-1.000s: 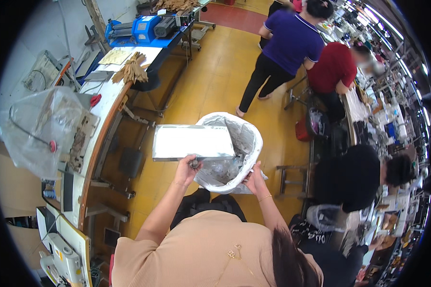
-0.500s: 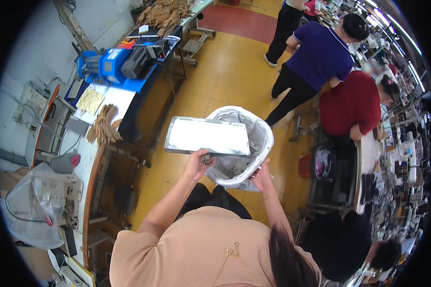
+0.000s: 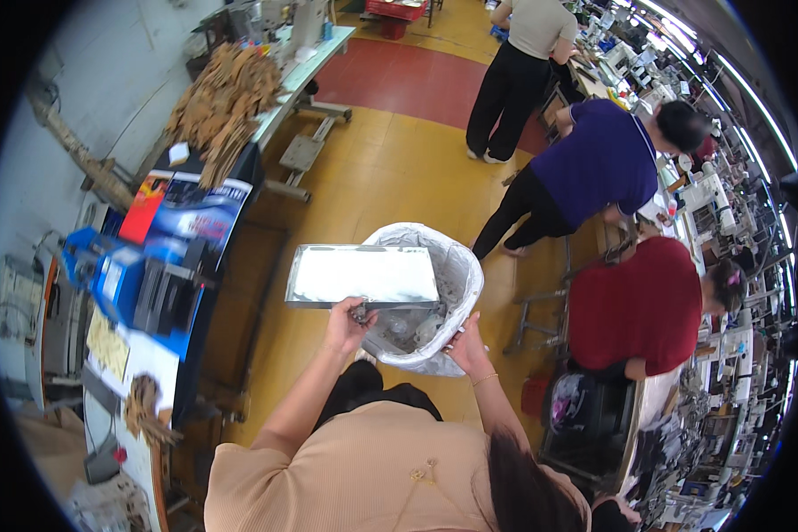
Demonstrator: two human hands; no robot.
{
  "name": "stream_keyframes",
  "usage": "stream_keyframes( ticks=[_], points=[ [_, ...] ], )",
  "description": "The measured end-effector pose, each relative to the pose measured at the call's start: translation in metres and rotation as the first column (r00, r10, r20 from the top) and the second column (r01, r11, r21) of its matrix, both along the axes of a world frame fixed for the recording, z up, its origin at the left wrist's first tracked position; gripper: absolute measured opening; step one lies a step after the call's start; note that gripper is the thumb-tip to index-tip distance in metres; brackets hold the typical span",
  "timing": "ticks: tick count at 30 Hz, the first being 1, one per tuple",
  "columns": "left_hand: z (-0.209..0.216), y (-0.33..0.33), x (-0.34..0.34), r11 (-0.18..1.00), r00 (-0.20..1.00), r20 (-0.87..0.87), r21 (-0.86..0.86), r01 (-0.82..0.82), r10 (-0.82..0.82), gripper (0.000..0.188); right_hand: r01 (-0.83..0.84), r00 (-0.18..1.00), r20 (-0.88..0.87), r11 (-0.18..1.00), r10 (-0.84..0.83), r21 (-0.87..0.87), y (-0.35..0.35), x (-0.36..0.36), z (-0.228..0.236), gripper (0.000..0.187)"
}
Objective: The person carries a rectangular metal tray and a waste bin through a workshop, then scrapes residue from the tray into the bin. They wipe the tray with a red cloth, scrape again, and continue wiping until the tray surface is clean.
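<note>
My left hand (image 3: 349,324) is closed on the near edge of a shallow rectangular metal tray (image 3: 363,273), whose surface shines white. A small dark grey lump (image 3: 359,311) shows at its fingers; I cannot tell what it is. The tray lies level over the left part of a bin with a white bag liner (image 3: 472,285). Grey scraps (image 3: 408,330) are visible inside the bin. My right hand (image 3: 466,344) is wrapped round the bin's near right rim, gripping it through the liner. The tray covers part of the bin's mouth.
Left, a table carries a blue machine (image 3: 120,277), brown gloves (image 3: 148,410) and a pile of brown pieces (image 3: 226,102). People in purple (image 3: 594,160), red (image 3: 634,306) and beige (image 3: 541,27) tops work along benches on the right. A yellow floor (image 3: 363,168) runs ahead.
I have moved forward along the aisle with the tray and bin; the blue machine and table now sit lower and further left in view. Both hands keep their holds.
</note>
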State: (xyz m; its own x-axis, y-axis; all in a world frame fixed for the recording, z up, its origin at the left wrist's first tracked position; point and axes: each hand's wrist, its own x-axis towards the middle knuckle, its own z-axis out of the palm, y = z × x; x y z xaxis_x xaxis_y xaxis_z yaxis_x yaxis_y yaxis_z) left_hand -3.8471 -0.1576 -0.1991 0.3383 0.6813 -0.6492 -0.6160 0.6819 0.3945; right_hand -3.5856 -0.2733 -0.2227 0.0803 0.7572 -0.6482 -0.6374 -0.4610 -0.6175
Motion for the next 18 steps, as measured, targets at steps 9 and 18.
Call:
stream_keyframes(
  ticks=[9, 18],
  points=[
    [-0.021, 0.306, 0.137, 0.997, 0.997, 0.005, 0.035, 0.071, -0.071, 0.014, 0.064, 0.998, -0.027, 0.994, -0.062, 0.092, 0.271, 0.124, -0.016, 0.086],
    [-0.016, 0.568, 0.251, 0.999, 0.999, 0.023, -0.012, 0.038, -0.037, 0.015, -0.02, 1.0, -0.025, 1.0, 0.02, -0.005, 0.58, 0.258, -0.021, 0.084]
  ],
)
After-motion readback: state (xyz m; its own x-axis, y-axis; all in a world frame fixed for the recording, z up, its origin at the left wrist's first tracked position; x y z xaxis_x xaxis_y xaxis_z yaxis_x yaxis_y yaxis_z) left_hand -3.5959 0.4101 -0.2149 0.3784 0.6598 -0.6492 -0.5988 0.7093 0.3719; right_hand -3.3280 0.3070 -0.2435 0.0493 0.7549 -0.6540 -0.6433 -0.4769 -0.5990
